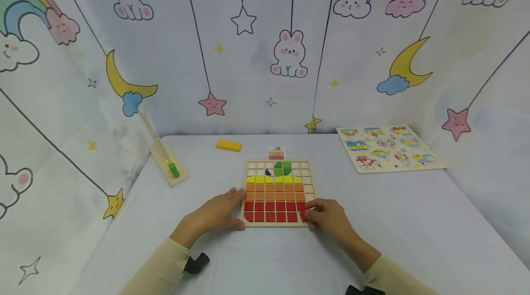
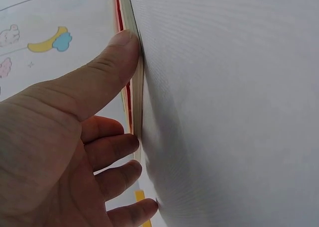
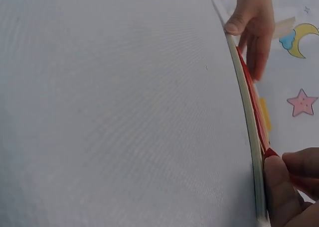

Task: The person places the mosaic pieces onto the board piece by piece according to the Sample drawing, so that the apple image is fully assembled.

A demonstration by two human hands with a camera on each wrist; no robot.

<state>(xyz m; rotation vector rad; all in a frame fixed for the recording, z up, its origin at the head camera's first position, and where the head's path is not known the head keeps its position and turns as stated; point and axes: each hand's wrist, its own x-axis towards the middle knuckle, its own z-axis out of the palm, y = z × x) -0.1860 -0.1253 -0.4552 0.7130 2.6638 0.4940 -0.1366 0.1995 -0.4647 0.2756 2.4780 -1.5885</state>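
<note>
A wooden grid board lies on the table, with rows of red, orange and yellow tiles plus green and blue pieces near its top. My left hand rests against the board's left side, thumb near the lower corner; in the left wrist view its thumb and loosely extended fingers touch the board's edge. Between thumb and forefinger, my right hand pinches a small red tile at the board's lower right corner. The right wrist view shows this tile tilted above the edge, partly hidden by fingertips.
Just behind the board is a small picture card. Farther back lie a yellow block and, on the right, a picture puzzle board. At the left stands a wooden base with a stick and a green caterpillar piece.
</note>
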